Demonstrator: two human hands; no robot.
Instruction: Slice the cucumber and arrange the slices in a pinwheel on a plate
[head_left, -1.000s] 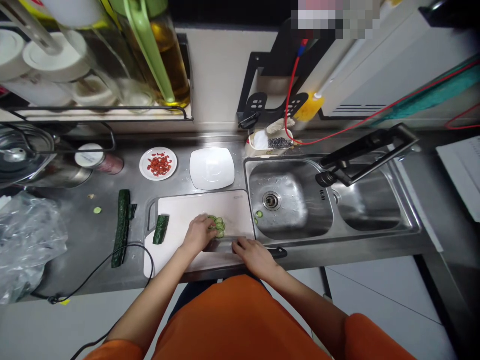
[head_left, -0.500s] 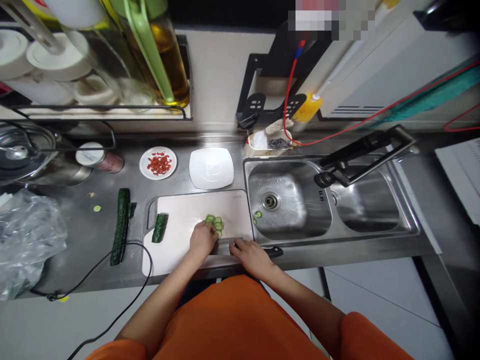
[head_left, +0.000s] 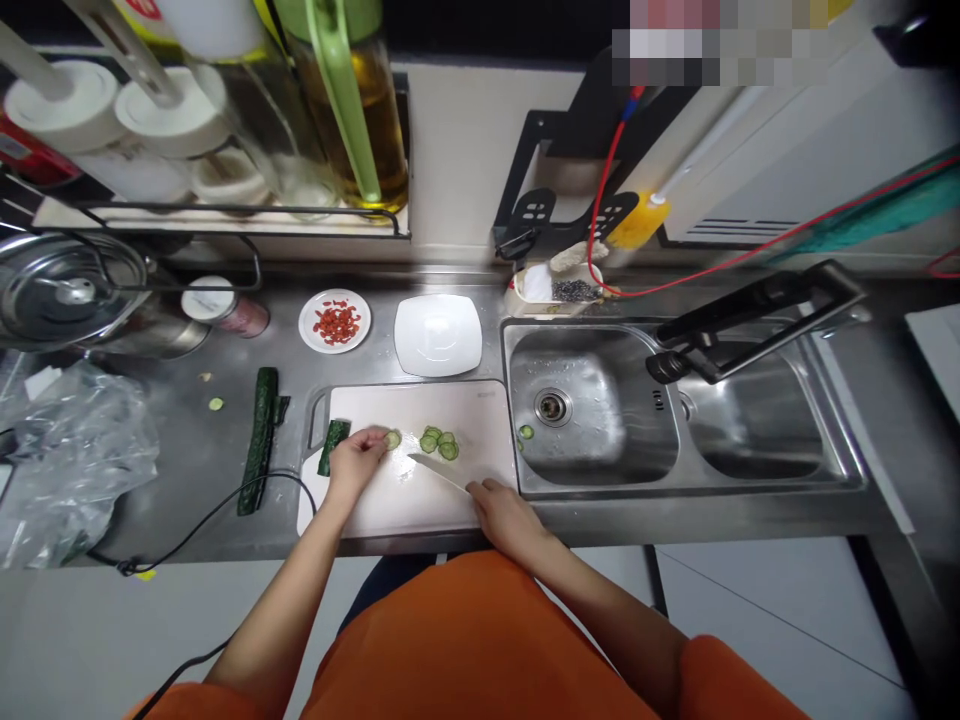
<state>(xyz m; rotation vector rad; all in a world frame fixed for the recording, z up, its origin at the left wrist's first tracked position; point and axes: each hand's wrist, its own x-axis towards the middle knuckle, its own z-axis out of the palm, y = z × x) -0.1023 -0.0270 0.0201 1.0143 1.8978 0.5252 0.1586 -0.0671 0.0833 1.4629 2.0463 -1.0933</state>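
Note:
My left hand (head_left: 358,462) is over the left half of the white cutting board (head_left: 382,510), its fingertips pinching a thin cucumber slice (head_left: 392,439). Just behind that hand lies a short cucumber piece (head_left: 334,436), partly covered by it. Closed around a knife (head_left: 442,472), my right hand (head_left: 506,515) rests at the board's front right corner. The blade points left across the board, and the handle is hidden in my grip. Several overlapping cucumber slices (head_left: 439,442) lie on the board beyond the blade.
Left of the board lies a long cucumber (head_left: 258,440), near a black cable (head_left: 225,515) and a plastic bag (head_left: 97,450). Behind stand a white square plate (head_left: 438,335) and a small plate of red berries (head_left: 335,345). A double sink (head_left: 592,400) is at the right.
My left hand has moved left from the slice pile, taking one slice with it. The knife, earlier with its handle out to the right, now has its blade pointing left across the board.

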